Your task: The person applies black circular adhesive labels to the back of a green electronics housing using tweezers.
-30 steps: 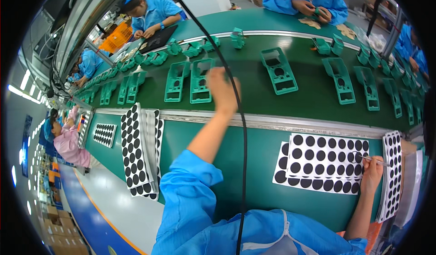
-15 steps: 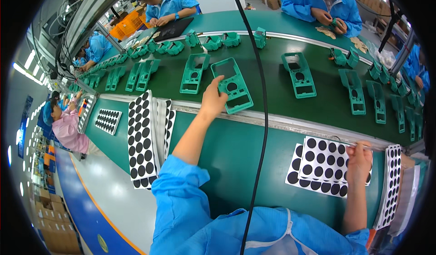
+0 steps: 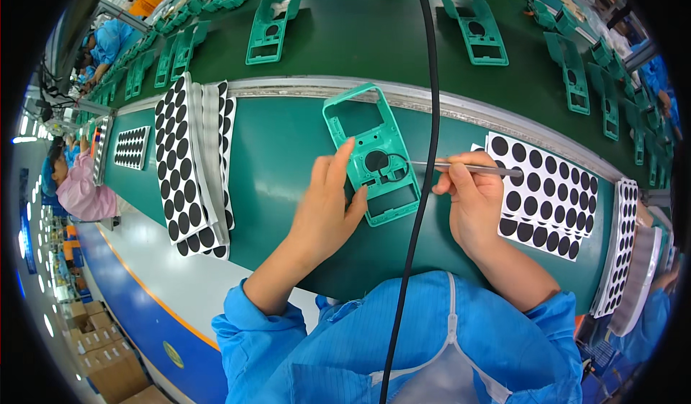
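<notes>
A green plastic housing (image 3: pixel 389 141) with a rectangular opening at its far end and a black round spot (image 3: pixel 376 160) in its middle lies tilted on the green worktop before me. My left hand (image 3: pixel 325 199) grips its left edge, index finger stretched along it and thumb lower down. Metal tweezers (image 3: pixel 479 168) are pinched in my right hand (image 3: pixel 471 206). Their tips point left, at the housing's right side, close to a thin dark loop (image 3: pixel 399 166) beside the round spot; whether they touch it I cannot tell. A black cable hangs across the view in front of the tips.
Sheets of black round stickers (image 3: pixel 551 195) lie right of my right hand, with more stacked sheets (image 3: pixel 626 245) at the far right and a pile (image 3: pixel 183 166) on the left. Beyond a metal rail (image 3: pixel 288 86), green housings (image 3: pixel 476 29) stand along a dark green conveyor. Co-workers sit around it.
My left hand has brought the housing from the conveyor over the rail onto the worktop. My right hand has moved left from the sticker sheets to the housing with the tweezers. The view has tilted down.
</notes>
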The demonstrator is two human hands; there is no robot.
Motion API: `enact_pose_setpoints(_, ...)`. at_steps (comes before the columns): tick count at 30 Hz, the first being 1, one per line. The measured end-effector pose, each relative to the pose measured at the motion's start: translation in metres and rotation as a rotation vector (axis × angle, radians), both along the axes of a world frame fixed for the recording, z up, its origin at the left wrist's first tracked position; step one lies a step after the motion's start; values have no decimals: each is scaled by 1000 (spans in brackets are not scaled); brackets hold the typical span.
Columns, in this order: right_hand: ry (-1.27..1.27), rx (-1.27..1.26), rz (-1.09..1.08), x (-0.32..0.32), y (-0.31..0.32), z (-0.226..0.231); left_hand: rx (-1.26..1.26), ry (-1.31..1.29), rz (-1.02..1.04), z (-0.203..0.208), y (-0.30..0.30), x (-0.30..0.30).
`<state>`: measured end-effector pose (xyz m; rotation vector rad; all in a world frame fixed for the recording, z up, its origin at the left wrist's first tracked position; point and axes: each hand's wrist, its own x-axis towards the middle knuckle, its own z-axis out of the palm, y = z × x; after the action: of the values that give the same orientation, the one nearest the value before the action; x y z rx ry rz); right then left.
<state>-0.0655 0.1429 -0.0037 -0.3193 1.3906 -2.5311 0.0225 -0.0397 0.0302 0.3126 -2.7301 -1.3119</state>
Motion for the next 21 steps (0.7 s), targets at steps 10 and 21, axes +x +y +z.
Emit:
enact_pose_setpoints(10,3,85,20,-2,-18,-13,-706,467,-267,-18,-37,-11)
enact_pose_setpoints(21,16,141,26,-3,-21,-11,-662,487,-308,-26,-42,-16)
